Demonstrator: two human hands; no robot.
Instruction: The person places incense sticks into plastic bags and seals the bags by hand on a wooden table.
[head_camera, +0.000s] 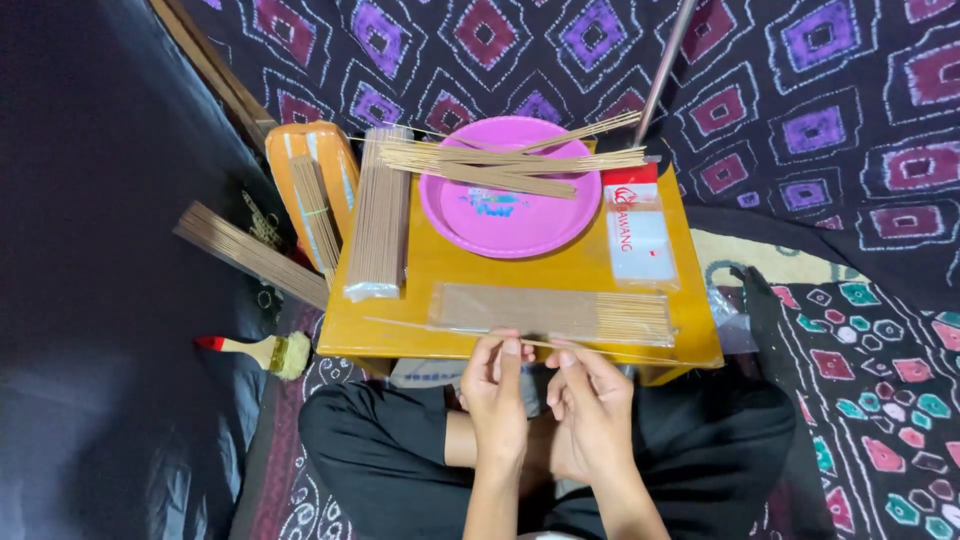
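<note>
My left hand (497, 392) and my right hand (590, 400) meet at the front edge of a small yellow table (450, 268), above my crossed legs. Both pinch one thin incense stick (440, 331) that lies across the table's front. Just behind the fingers lies a clear packet of brown incense sticks (555, 311). A pink round plate (510, 215) sits at the back of the table with loose sticks (510, 165) laid across its rim.
A long wrapped bundle of sticks (380, 220) lies on the table's left. A flat red-and-white packet (638, 228) lies on the right. An orange case (312, 190), another stick bundle (250, 255) and a red-handled brush (262, 351) lie left of the table.
</note>
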